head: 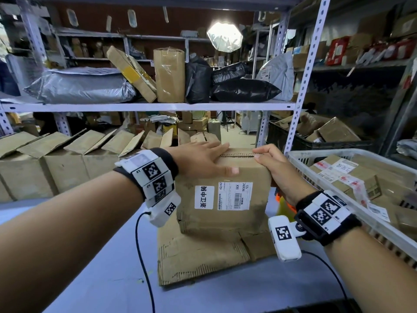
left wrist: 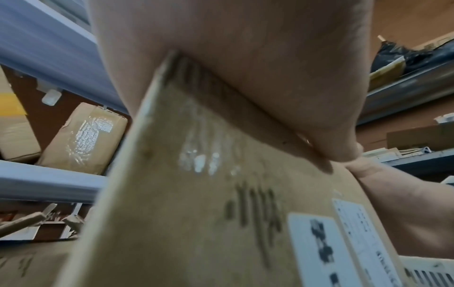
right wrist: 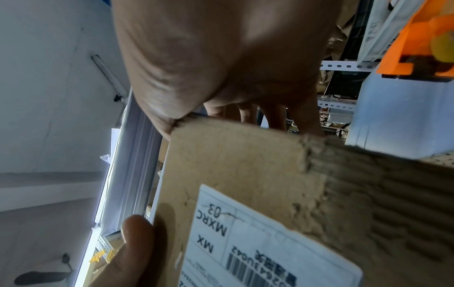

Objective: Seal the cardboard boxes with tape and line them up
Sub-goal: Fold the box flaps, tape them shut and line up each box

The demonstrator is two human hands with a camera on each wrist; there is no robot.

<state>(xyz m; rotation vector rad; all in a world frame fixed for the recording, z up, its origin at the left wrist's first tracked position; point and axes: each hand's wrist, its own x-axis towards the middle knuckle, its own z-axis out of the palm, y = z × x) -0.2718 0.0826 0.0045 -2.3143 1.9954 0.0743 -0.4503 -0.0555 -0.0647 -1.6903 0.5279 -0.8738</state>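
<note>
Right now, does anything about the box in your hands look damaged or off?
Yes. The brown labelled cardboard box is worn: its outer paper is peeled to bare corrugation at the right corner, and its lower edge looks torn. It sits on a flattened cardboard sheet.

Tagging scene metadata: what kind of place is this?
Likely a parcel depot or courier stockroom: metal shelving loaded with bagged parcels, a row of open cartons, and a labelled box under both hands.

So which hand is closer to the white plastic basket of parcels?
Right. The right hand grips the labelled box's top right corner, just beside the basket's near rim. The left hand lies flat on the box's top left, farther from the basket.
</note>
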